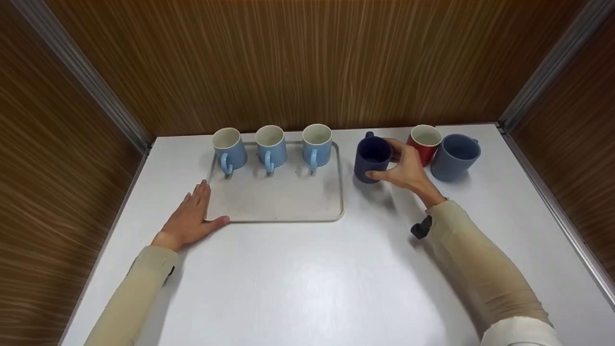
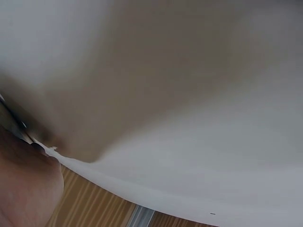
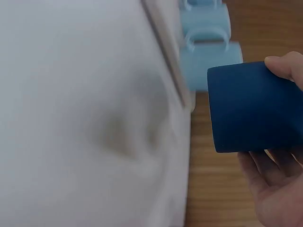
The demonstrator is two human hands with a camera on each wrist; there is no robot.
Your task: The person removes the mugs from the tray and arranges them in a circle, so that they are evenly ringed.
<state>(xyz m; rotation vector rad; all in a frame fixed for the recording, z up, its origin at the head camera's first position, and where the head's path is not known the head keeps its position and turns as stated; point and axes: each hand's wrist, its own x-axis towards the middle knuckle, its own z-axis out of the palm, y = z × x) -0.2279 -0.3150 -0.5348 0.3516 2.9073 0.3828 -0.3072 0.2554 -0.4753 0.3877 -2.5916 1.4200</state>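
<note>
Navy mug (image 1: 365, 166) is in the right hand (image 1: 407, 168), grip curled round its side, thumb at the front; looks lifted just off the white table (image 1: 298, 278), shadow set apart from the base. It's right of the light grey tray (image 1: 274, 204), near but not touching it, handle (image 1: 369, 135) turned to the back. Left hand (image 1: 190, 216) lies flat at the tray's left edge, fingers straight, grip holding nothing, thumb at the near-left corner. Step in hand, from where I'm standing: carrying the navy mug, other hand probably steadying the tray. Any move now calls for a level mug and enough height over the tray's raised rim. On the tray, three light blue mugs (image 1: 276, 156) line its back edge, handles facing the person. Red mug (image 1: 426, 153) stands just behind the right hand, grey-blue mug (image 1: 449, 166) beside it, so swinging right is tight. Room to move: the tray's front part, right of the light blue row, and the table's near side. Back wall (image 1: 307, 67) sits close behind the mugs; little slack there. Left wrist view too blurred to help.
</note>
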